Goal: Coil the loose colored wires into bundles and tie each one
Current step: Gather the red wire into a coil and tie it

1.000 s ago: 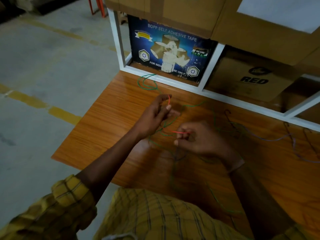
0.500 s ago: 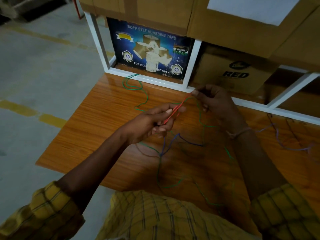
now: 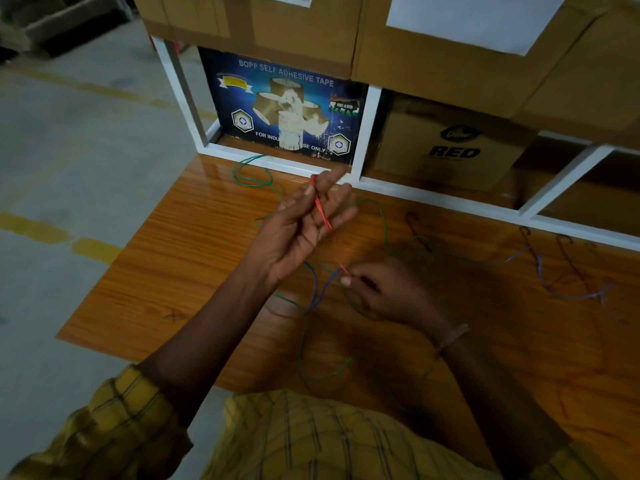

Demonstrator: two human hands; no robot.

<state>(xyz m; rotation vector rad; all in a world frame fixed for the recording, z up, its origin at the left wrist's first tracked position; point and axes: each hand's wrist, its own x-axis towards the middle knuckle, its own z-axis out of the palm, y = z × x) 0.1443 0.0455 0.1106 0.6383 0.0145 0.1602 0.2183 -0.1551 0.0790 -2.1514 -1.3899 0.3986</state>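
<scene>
A thin red wire runs across the palm of my left hand, pinched between thumb and fingers, with the hand raised above the wooden table. My right hand is lower, near the table, pinching another stretch of the same red wire at its fingertips. A loose green wire lies looped at the back left and trails under both hands. Between my hands a blue wire crosses the green one. A purple wire sprawls at the right.
A white shelf frame borders the table's far edge. It holds a blue adhesive-tape box and a brown carton marked RED, with more cartons stacked above. Concrete floor lies to the left.
My right hand has come down from near the shelf frame to the table in front of me. My left hand has risen and opened its palm, with the red wire across it.
</scene>
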